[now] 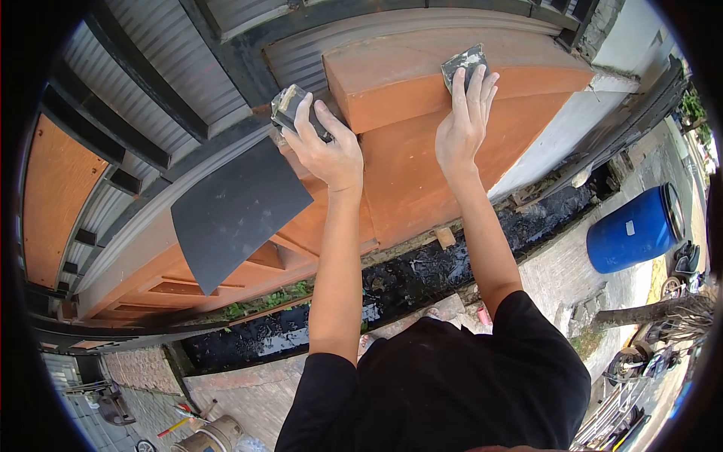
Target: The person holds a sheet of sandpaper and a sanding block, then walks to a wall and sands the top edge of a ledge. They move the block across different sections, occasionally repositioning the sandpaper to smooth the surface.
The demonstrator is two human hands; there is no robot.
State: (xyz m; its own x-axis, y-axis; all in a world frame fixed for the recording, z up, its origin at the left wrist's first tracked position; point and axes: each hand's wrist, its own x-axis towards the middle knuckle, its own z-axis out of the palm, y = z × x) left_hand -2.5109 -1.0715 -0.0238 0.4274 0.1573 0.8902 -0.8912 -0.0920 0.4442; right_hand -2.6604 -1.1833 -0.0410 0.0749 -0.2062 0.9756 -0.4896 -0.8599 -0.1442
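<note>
My left hand is closed round a small block with dark sandpaper-like faces and pale, worn ends. It is held beside the left corner of an orange painted wall cap. My right hand has its fingers laid over a dark, dusty piece of sandpaper, pressing it against the cap's upper edge. Whether a block sits under that piece is hidden. Pale dust coats the fingers of both hands. Left of my left forearm, a black sheet, apparently sandpaper, rests on a lower orange ledge.
Dark metal fence bars with corrugated sheeting rise behind the wall. Below it runs a ditch of black water, between the wall and the concrete paving. A blue drum stands at right; a bucket is at lower left.
</note>
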